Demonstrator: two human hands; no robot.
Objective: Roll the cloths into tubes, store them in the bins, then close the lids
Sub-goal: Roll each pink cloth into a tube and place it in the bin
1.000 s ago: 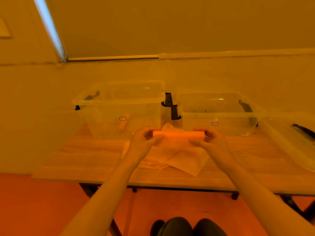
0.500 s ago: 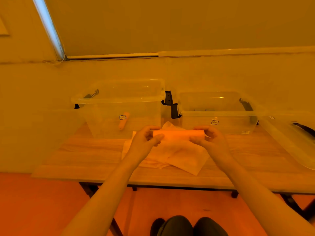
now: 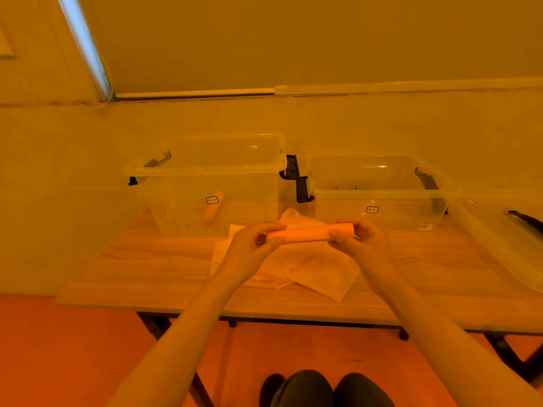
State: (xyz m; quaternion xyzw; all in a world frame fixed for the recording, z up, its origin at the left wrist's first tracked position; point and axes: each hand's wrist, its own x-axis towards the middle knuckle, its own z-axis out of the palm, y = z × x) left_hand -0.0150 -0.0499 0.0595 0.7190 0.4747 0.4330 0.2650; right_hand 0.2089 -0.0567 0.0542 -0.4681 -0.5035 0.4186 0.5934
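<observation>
An orange rolled cloth tube (image 3: 305, 232) is held level above the table. My left hand (image 3: 249, 248) pinches its left end and my right hand (image 3: 361, 242) grips its right end. Under it lies a pile of pale flat cloths (image 3: 311, 268). Behind stand two clear lidless bins: the left bin (image 3: 164, 170) holds one rolled orange tube (image 3: 214, 207), and the right bin (image 3: 382, 193) shows no cloth inside.
A clear lid (image 3: 505, 239) with a black latch leans at the table's right end. Black latches hang between the bins (image 3: 296, 179). The wooden table (image 3: 152, 265) has its front edge near my knees. A wall rises close behind the bins.
The roll has been turned and tightened between my fingers and sits slightly lower. Both hands stay at its ends.
</observation>
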